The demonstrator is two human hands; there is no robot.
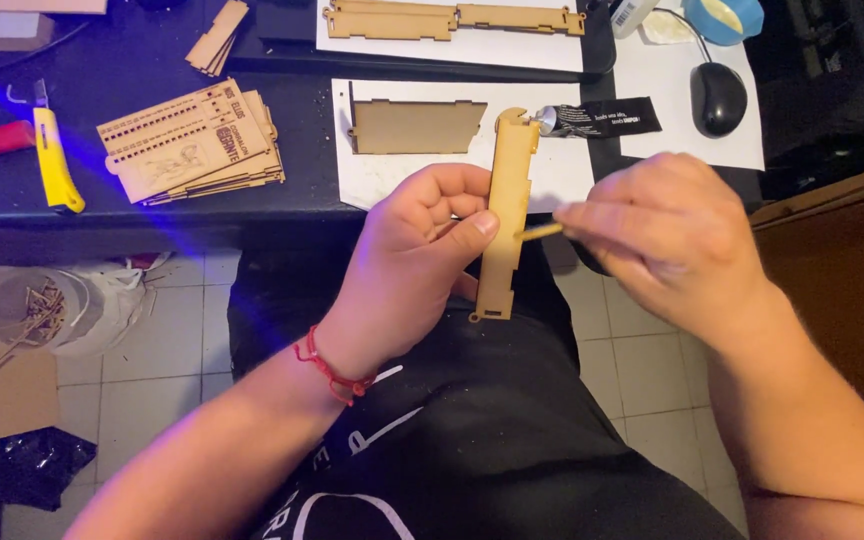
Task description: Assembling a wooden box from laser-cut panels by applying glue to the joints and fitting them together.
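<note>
Wooden notched strip (508,215) in left hand (417,255), thin stick (540,232) in right hand (667,240).

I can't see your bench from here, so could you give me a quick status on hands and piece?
Left hand gripping upright wooden strip. Right hand pinching thin stick against its edge. Nothing in the way.

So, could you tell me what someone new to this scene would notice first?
Probably the long notched wooden strip held upright at centre by the left hand, with the right hand touching a thin stick to its edge. Next, the stack of laser-cut wooden panels on the dark desk at upper left, beside a yellow utility knife.
</note>
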